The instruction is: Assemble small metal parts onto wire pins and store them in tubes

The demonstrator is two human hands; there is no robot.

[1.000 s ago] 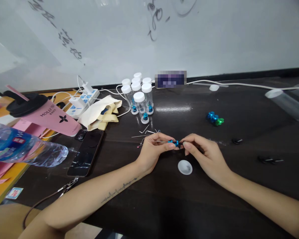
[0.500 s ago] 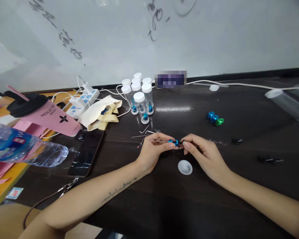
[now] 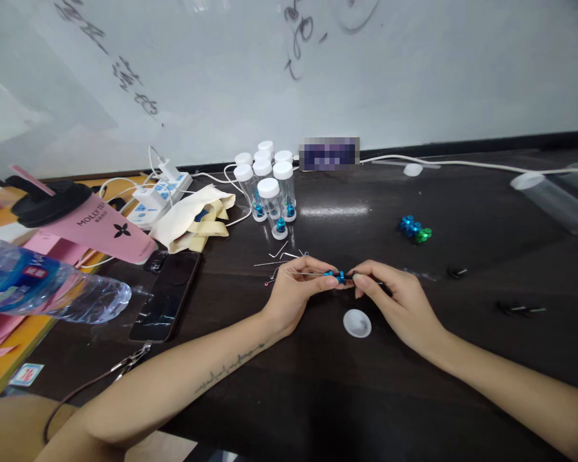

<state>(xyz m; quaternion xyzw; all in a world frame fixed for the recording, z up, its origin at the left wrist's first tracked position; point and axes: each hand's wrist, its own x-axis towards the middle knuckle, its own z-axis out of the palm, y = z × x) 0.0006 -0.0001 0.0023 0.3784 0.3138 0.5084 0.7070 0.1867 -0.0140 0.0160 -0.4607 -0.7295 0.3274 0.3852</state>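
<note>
My left hand (image 3: pixel 291 295) pinches a small shiny blue metal piece (image 3: pixel 334 276) between thumb and fingers. A thin metal rod (image 3: pixel 304 274) runs leftward from that piece across the palm. My right hand (image 3: pixel 399 298) is closed on a slim black stick-like part (image 3: pixel 349 276), whose left end meets the blue piece. Fingertips hide the exact joint, so I cannot tell how the two fit together. Just below the hands a white round cap (image 3: pixel 357 323) lies on the dark table (image 3: pixel 289 398). Bent metal wires (image 3: pixel 279 250) lie behind my left hand.
Several clear tubes with white lids (image 3: pixel 268 188) stand behind. Blue and green metal pieces (image 3: pixel 415 228), black parts (image 3: pixel 517 309) and a lying clear tube (image 3: pixel 559 204) are to the right. A phone (image 3: pixel 165 296), water bottle (image 3: pixel 52 282), pink cup (image 3: pixel 101 221) and power strip (image 3: pixel 161 200) are left.
Both hands keep almost the same pose. The black part and blue piece have shifted only very slightly, and the whole view has drifted a touch.
</note>
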